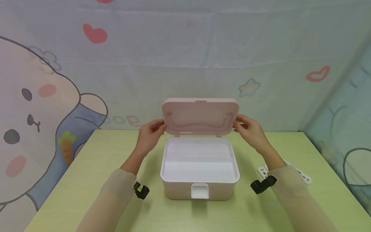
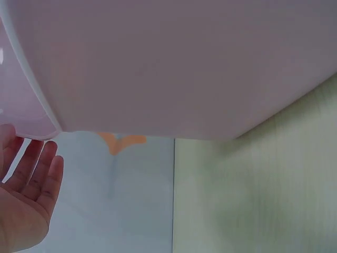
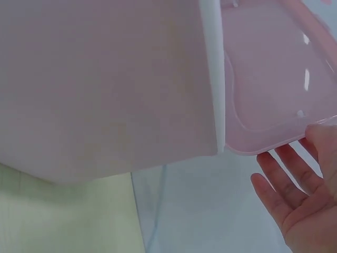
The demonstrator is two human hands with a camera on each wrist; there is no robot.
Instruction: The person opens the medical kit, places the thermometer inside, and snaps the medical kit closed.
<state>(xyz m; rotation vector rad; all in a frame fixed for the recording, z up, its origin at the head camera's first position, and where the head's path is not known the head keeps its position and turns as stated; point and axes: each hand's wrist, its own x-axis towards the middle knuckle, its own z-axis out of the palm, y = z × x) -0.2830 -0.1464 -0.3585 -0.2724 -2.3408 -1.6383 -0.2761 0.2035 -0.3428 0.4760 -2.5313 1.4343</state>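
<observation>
A pale pink storage box (image 1: 174,190) stands on the table with its pink lid (image 1: 200,116) raised on hinges at the back. Inside lies a white tray (image 1: 200,170) with a ridge across it, and a white latch (image 1: 199,191) hangs at the front. My left hand (image 1: 148,137) holds the lid's left side, thumb at the edge. On the opposite side, my right hand (image 1: 251,133) pinches the lid's right edge. Both wrist views show the box wall close up, with the left hand (image 2: 26,211) and right hand (image 3: 310,211) at the lid's rim.
White printed strips (image 1: 304,176) lie on the light green table (image 1: 104,180) to the right, partly under my right forearm. A cloth backdrop (image 1: 185,48) with cartoon prints hangs right behind the table's far edge.
</observation>
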